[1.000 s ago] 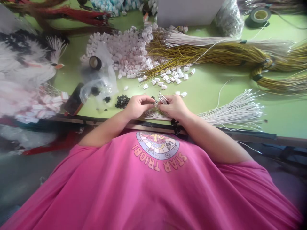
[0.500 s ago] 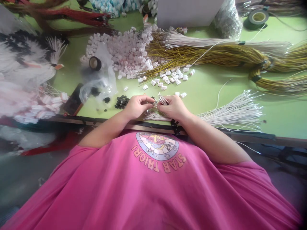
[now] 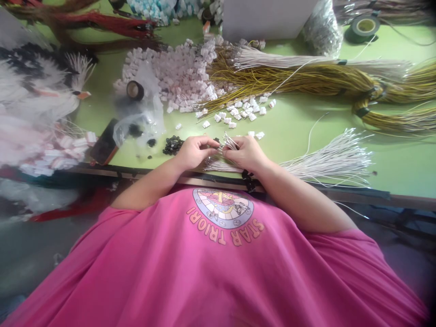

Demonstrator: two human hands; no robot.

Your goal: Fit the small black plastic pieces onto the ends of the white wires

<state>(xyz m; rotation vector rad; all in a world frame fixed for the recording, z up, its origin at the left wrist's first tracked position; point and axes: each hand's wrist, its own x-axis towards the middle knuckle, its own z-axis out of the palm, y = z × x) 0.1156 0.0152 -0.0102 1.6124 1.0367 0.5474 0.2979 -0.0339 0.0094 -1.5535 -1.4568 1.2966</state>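
Note:
My right hand (image 3: pixel 248 153) is closed around a small bunch of white wires (image 3: pixel 230 141), their metal-tipped ends poking out towards the left. Thumb and forefinger of my left hand (image 3: pixel 195 152) meet in a pinch at those tips; what sits between them is too small to make out. Beside my left hand lies a heap of small black parts (image 3: pixel 172 145). More white wires (image 3: pixel 223 165) lie on the table just below the hands. To the right of my right forearm, a bundle of white wires (image 3: pixel 330 156) fans out.
Beyond the hands, white connector housings (image 3: pixel 184 77) are piled, some scattered nearer. Yellow-green wire bundles (image 3: pixel 306 79) stretch to the right. A tape roll (image 3: pixel 135 90) rests on a plastic bag (image 3: pixel 150 109). Another tape roll (image 3: pixel 364 26) is at the back right. The table edge (image 3: pixel 143 172) runs before me.

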